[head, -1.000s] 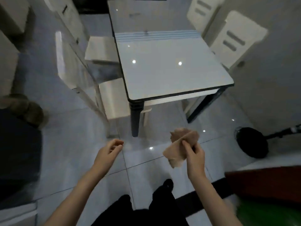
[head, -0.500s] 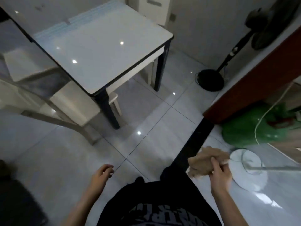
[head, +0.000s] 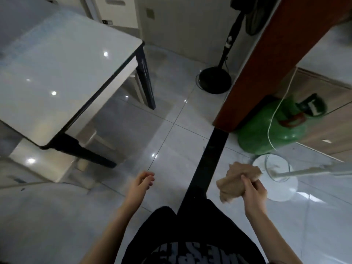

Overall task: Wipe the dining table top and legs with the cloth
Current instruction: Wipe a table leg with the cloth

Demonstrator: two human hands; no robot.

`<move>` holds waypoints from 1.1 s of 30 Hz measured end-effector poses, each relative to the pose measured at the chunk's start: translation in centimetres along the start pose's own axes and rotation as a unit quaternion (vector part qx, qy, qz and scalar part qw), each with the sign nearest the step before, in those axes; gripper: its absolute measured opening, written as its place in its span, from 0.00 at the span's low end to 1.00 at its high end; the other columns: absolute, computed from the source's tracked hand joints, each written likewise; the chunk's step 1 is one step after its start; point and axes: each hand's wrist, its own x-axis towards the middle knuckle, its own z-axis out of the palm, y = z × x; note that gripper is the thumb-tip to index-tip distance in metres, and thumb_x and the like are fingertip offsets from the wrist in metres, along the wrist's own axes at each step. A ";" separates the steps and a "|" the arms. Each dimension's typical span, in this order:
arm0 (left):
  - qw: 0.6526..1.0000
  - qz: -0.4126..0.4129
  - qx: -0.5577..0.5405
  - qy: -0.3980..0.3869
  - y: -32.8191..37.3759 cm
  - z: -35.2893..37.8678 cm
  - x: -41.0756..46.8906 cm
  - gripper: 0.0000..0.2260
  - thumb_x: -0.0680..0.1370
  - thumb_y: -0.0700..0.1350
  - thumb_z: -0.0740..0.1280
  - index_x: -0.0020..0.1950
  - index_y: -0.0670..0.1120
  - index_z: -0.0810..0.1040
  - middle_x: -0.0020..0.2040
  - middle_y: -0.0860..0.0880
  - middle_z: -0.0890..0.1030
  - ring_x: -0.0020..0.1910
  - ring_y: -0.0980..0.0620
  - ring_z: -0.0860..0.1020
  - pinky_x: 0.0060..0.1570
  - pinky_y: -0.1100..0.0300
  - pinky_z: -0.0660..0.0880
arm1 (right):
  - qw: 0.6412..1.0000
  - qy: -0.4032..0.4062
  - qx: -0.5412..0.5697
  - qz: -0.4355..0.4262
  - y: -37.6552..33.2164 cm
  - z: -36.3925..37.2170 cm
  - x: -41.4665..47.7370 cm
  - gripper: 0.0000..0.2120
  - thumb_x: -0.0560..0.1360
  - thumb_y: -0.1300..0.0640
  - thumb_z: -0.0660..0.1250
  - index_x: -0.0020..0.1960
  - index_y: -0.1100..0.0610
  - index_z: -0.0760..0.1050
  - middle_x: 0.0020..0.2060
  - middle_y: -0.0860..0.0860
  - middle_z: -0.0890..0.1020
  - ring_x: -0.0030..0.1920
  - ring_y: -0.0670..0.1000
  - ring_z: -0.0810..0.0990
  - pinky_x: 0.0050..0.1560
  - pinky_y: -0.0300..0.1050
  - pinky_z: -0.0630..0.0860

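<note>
The tan cloth [head: 236,180] is bunched up in your right hand [head: 253,191], whose fingers are closed around its lower edge so that the crumpled bulk sticks out above and to the left of your knuckles; it hangs in the air over the glossy tiled floor [head: 171,115], well apart from the dining table [head: 62,63]; your left hand [head: 141,184] holds nothing, its fingers loosely curled with the tips close together, low over the floor and nearer to the table than the cloth is; the table stands at the upper left, its pale glossy top edged in black, with one dark leg [head: 89,152] at the near corner and another dark leg [head: 145,77] at the far right corner; a pale chair seat [head: 38,164] shows under the near corner; to the right of your cloth hand lies a white fan base [head: 282,185], behind it a green gas cylinder [head: 266,130] beside a reddish-brown door frame [head: 257,69], and further back a black standing fan [head: 215,80].
</note>
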 end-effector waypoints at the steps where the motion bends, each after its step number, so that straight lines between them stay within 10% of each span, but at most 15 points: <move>1: 1.000 -0.002 -0.003 0.002 0.7 1.1 0.4 0.15 0.68 0.51 0.64 0.48 0.43 0.79 0.41 0.45 0.79 0.42 0.48 0.76 0.43 0.57 0.71 | 1.000 -0.013 -0.002 -0.004 -1.1 0.2 1.3 0.09 0.76 0.59 0.68 0.55 0.59 0.76 0.48 0.54 0.81 0.49 0.52 0.78 0.54 0.49 0.75; 8: 0.998 -0.024 -0.008 0.054 4.2 3.7 3.1 0.14 0.69 0.54 0.62 0.48 0.47 0.80 0.44 0.45 0.81 0.44 0.46 0.78 0.46 0.55 0.73 | 0.992 -0.112 -0.030 -0.054 -9.1 4.3 9.1 0.05 0.76 0.59 0.68 0.48 0.49 0.77 0.46 0.49 0.82 0.48 0.49 0.80 0.52 0.47 0.76; 15: 0.994 -0.043 -0.032 0.098 7.9 3.4 10.9 0.18 0.66 0.58 0.63 0.48 0.48 0.80 0.45 0.43 0.81 0.45 0.45 0.78 0.48 0.53 0.74 | 0.985 -0.128 -0.085 -0.077 -13.1 10.6 17.4 0.14 0.76 0.58 0.68 0.61 0.60 0.76 0.52 0.54 0.82 0.52 0.50 0.79 0.56 0.47 0.75; 33: 0.985 0.018 -0.075 0.157 25.7 -1.6 35.5 0.08 0.80 0.39 0.60 0.49 0.44 0.79 0.44 0.45 0.82 0.40 0.60 0.79 0.43 0.69 0.75 | 0.958 -0.204 -0.150 -0.134 -31.5 35.6 33.5 0.06 0.77 0.56 0.67 0.53 0.56 0.78 0.49 0.54 0.83 0.51 0.53 0.80 0.55 0.50 0.76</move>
